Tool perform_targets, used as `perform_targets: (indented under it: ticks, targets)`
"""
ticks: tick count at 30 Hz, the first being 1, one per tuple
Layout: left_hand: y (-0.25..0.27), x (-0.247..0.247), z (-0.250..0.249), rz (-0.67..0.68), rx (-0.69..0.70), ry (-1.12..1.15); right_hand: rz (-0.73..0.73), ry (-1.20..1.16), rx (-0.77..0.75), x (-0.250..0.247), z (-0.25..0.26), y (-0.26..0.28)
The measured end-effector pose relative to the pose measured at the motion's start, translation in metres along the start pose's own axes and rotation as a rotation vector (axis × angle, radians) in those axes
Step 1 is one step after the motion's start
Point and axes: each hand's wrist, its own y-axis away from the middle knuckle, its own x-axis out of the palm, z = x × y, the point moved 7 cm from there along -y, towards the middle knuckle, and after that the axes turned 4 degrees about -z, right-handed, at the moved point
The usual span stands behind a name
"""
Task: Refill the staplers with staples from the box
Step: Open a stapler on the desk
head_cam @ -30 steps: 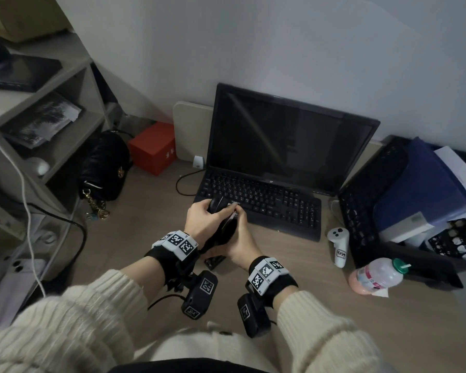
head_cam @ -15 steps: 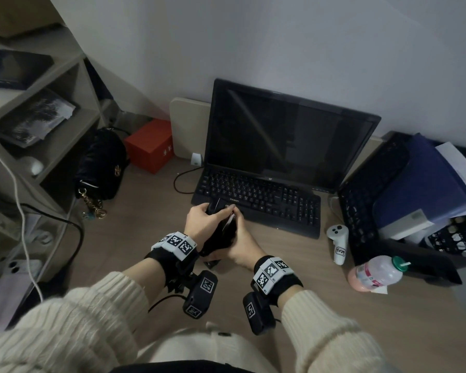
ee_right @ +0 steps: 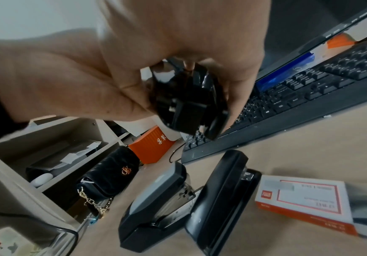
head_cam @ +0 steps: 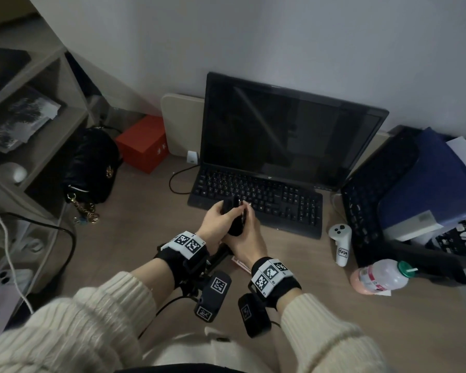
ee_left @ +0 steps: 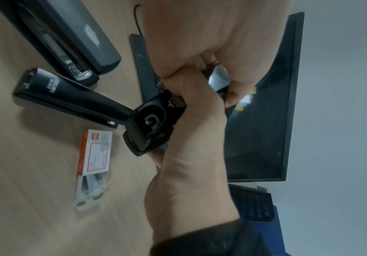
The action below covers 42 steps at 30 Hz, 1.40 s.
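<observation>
Both hands hold a small black stapler (head_cam: 236, 220) up over the desk, just in front of the keyboard. My left hand (head_cam: 219, 215) grips it from the left with its fingers curled over the top. My right hand (head_cam: 246, 232) grips it from below and the right. The stapler's hinged rear end (ee_left: 153, 124) points back at the wrist cameras, and a silvery metal part (ee_left: 219, 78) shows between the fingers. Two more staplers lie on the desk, one grey-topped (ee_right: 160, 202) and one black (ee_right: 219, 194). The orange and white staple box (ee_right: 305, 202) lies beside them, its tray pulled partly out (ee_left: 90, 192).
A black keyboard (head_cam: 275, 203) and dark monitor (head_cam: 285, 135) stand right behind the hands. A white controller (head_cam: 340, 244) and a pink bottle (head_cam: 379, 277) lie to the right. A black bag (head_cam: 92, 165), a red box (head_cam: 143, 144) and shelves (head_cam: 24, 117) are on the left.
The hands keep their hold on the stapler in nearly the same spot. The left fingers have shifted slightly along its top, and the head view has tilted a little.
</observation>
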Motion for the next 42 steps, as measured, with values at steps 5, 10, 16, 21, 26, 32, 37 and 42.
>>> perform_targets:
  ticks: [5, 10, 16, 21, 26, 32, 37, 42]
  targets:
    - [-0.005, 0.021, 0.001, 0.133, -0.087, 0.015, -0.058, 0.185, 0.066, -0.020, -0.003, -0.013]
    - [-0.014, 0.027, 0.011, 0.263, -0.098, -0.067, -0.013, 0.298, 0.155, -0.035, -0.030, -0.028]
    - [-0.036, -0.014, 0.047, 0.019, -0.059, -0.416, 0.171, 0.288, 0.227, -0.047, -0.068, -0.037]
    - [-0.043, -0.012, 0.066, 0.067, -0.058, -0.595, 0.228, 0.334, 0.214, -0.044, -0.089, -0.039]
    - [-0.046, 0.000, 0.077, 0.174, -0.022, -0.961, 0.149, 0.367, 0.179, -0.045, -0.100, -0.046]
    - [-0.048, 0.009, 0.084, 0.188, 0.056, -1.134, 0.080, 0.420, 0.129, -0.050, -0.109, -0.056]
    - [-0.051, 0.009, 0.083, 0.146, 0.131, -1.211, 0.036, 0.364, 0.107, -0.052, -0.105, -0.054]
    - [-0.048, 0.012, 0.087, 0.189, 0.158, -1.348, 0.005, 0.372, 0.058, -0.054, -0.090, -0.052]
